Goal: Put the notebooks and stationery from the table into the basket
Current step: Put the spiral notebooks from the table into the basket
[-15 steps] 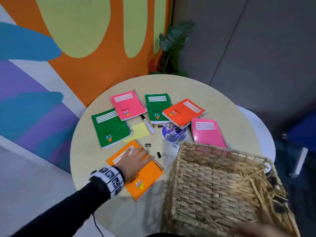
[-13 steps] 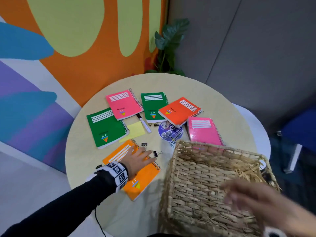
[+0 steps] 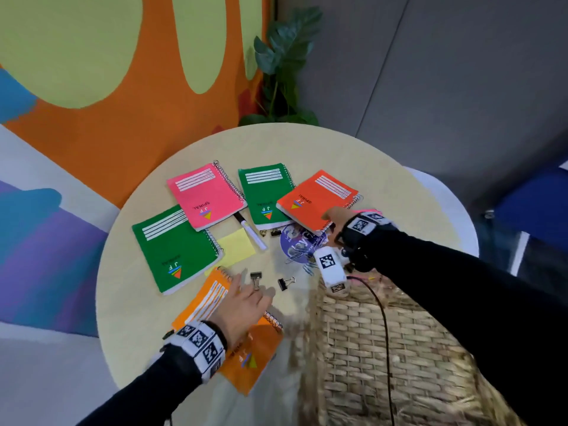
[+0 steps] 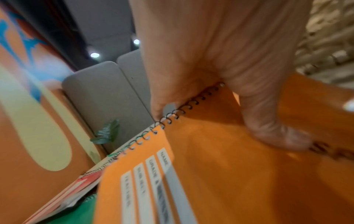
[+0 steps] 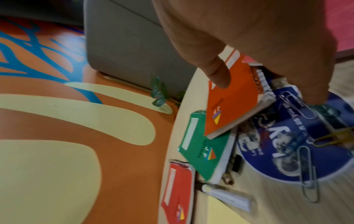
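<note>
My left hand point(image 3: 246, 299) lies on the light orange spiral notebook point(image 3: 252, 361) at the table's near left. In the left wrist view its fingers point(image 4: 172, 98) hook over the spiral edge and the thumb presses the cover point(image 4: 229, 174). My right hand point(image 3: 333, 219) reaches past the wicker basket point(image 3: 353, 348) to the red-orange notebook point(image 3: 316, 195). Its thumb point(image 5: 218, 75) sits on that cover point(image 5: 229, 109) and the fingers curl down at the spiral side. Two green notebooks point(image 3: 175, 247) point(image 3: 266, 192) and a pink one point(image 3: 206, 195) lie flat farther back.
A yellow sticky pad point(image 3: 236, 247), a white marker point(image 3: 252, 235), two black binder clips point(image 3: 255, 278) point(image 3: 284, 282), and a blue disc point(image 3: 295, 244) with paper clips point(image 5: 306, 166) lie mid-table. A plant point(image 3: 282, 66) stands behind the round table point(image 3: 384, 167).
My right hand has moved from over the basket forward to the red-orange notebook. My left hand has stayed on the light orange notebook.
</note>
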Tool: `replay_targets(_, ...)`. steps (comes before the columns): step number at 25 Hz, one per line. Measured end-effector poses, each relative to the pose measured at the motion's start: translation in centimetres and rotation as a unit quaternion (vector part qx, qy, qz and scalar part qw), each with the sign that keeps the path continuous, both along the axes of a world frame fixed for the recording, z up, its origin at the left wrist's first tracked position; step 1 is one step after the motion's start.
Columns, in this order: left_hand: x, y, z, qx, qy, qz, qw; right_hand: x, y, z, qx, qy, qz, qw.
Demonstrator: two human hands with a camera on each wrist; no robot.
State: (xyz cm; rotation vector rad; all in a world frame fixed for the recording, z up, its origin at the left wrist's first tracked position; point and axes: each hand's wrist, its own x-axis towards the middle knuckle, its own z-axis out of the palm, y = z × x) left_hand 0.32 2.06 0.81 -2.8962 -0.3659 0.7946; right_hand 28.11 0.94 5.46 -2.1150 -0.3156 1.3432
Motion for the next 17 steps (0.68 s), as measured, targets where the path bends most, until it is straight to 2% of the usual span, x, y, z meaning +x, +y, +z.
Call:
replay_targets(1, -0.3, 0.6, 0.5, -0.023, -0.012, 0.017, 1.0, 0.4, 0.8, -1.8, -0.032, -0.035, 0.026, 0.999)
replay_targets(3, -1.0, 1.5, 2.5, -0.096, -0.021, 0.048, 0.994, 1.3, 2.1, -5.0, -0.1, -0.109, 0.13, 0.98)
replay_targets(4, -1.4, 2.1, 3.5, -0.114, -0.035, 0.077, 0.99, 2.2, 2.8, -6.7, -0.122, -0.122, 0.142, 0.975)
replay_targets(5, -2.2, 2.6, 3.7, -0.124, -0.068, 0.092, 0.986, 2.3, 2.8, -7.1, -0.123, -0.089, 0.139, 0.978)
replay_targets(6, -3.4, 3.3, 4.3, -0.132, -0.114, 0.113, 0.978, 3.0, 3.4, -8.5, -0.135, -0.108, 0.175, 0.969)
replay_targets(7, -4.6, 3.9, 4.9, -0.154, -0.157, 0.145, 0.965, 5.3, 4.0, -12.7, -0.13, -0.141, 0.171, 0.966)
replay_targets(8, -5.7, 4.8, 5.6, -0.191, -0.194, 0.186, 0.944, 5.8, 4.7, -13.4, -0.134, -0.155, 0.174, 0.963)
replay_targets(9, -6.7, 5.6, 5.8, -0.234, -0.244, 0.23, 0.913, 6.3, 5.3, -13.9, -0.125, -0.132, 0.145, 0.973)
replay_targets(10, -7.5, 6.1, 6.4, -0.252, -0.303, 0.26, 0.881, 6.8, 6.1, -14.4, -0.089, -0.137, 0.152, 0.975)
replay_targets(11, -7.9, 6.3, 6.8, -0.26, -0.355, 0.291, 0.85, 6.2, 6.2, -13.0, -0.051, -0.081, 0.12, 0.988)
replay_targets(12, -8.3, 6.4, 7.3, -0.265, -0.396, 0.332, 0.814, 4.1, 6.6, -8.8, 0.0, -0.001, 0.08, 0.997)
replay_targets(13, -8.3, 6.5, 7.5, -0.274, -0.43, 0.372, 0.775, 1.5, 6.4, -3.8, 0.093, 0.019, -0.031, 0.995)
replay_targets(14, -8.3, 6.7, 7.4, -0.279, -0.453, 0.415, 0.739, 0.4, 6.0, -0.5, 0.158, 0.04, -0.113, 0.98)
replay_targets(15, -8.3, 7.0, 7.2, -0.27, -0.472, 0.444, 0.712, -0.2, 5.9, 2.4, 0.211, 0.072, -0.137, 0.965)
replay_targets(17, -8.1, 7.9, 6.2, -0.257, -0.492, 0.466, 0.689, -0.3, 3.7, 6.8, 0.254, 0.037, -0.083, 0.963)
